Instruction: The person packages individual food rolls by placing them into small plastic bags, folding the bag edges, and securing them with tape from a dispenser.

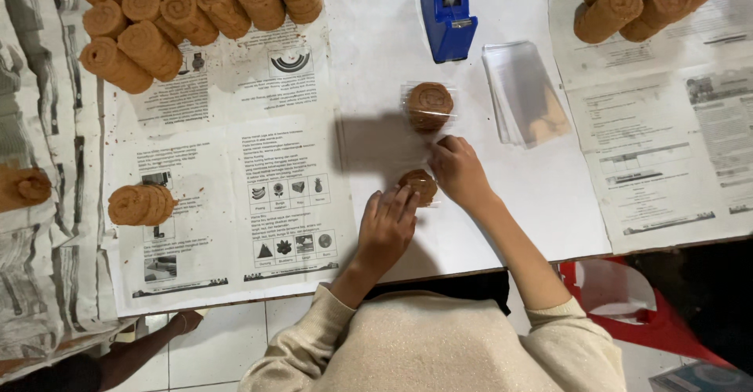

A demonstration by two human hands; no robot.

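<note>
Brown and spiral-topped, a round rolled cake (418, 183) sits in a clear plastic sleeve on the white table (376, 54), near its front edge, between the person's two hands. The left hand (387, 226) lies over the sleeve's near side with its fingers held together and laid flat, tips touching the cake's left rim. The right hand (457, 171) comes in from the other side, fingers curled and pinching the sleeve just beside the cake's upper right.

Just beyond, a second wrapped cake (428, 105) of the same kind lies flat on the table. To its right rests a stack of empty clear bags (524, 94), and behind it stands a blue tape dispenser (447, 11).

Printed paper sheets (259, 204) cover the table to the left, bearing one lone roll (141, 204) and, farther back, a pile of unwrapped rolls (188, 15). More rolls (635, 0) lie on paper at the far right. Another person's hand (187, 321) shows below the table's left edge.
</note>
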